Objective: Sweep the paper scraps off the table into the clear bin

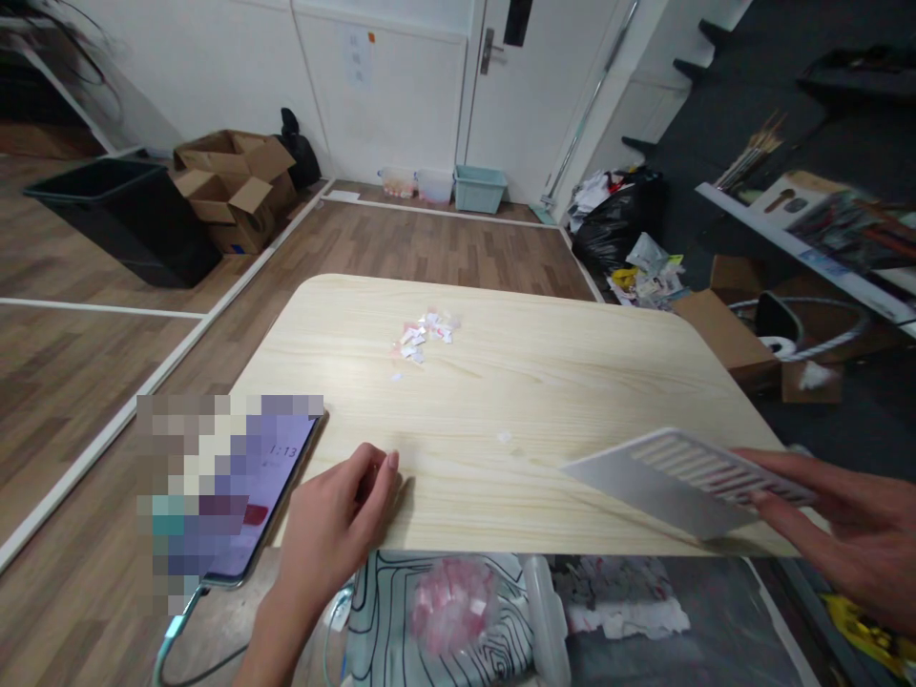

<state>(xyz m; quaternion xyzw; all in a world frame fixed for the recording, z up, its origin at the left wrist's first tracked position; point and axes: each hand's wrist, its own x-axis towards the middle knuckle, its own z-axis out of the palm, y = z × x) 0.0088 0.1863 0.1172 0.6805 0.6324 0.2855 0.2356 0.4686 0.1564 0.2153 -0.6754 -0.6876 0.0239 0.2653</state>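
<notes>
- The right hand (844, 534) grips a flat grey dustpan (687, 477) by its ribbed rear end, fingers (773, 501) laid along the underside and edge; the plain front lip points away from the fingertips, toward the middle of the table (572, 382), and hovers just over the wood.
- A heap of small pink and white paper scraps (422, 339) lies well beyond that lip, farther out than any fingertip reaches; a couple of stray bits (505, 437) sit between the lip and the heap.
- The left hand (343, 520) rests on the near edge of the table, fingers curled loosely inward and holding nothing.
- Just outside the left hand's knuckles lies a phone (264, 496) with a lit screen and a cable running off its near end.
- Judged from this, the step in hand is bringing the dustpan up to the scraps. The next move calls for setting the lip flat on the wood beside the heap, and something, likely the free hand, to push the bits onto it.
- Below the wrists, under the table edge, a bag (450, 601) shows more pink scraps inside.
</notes>
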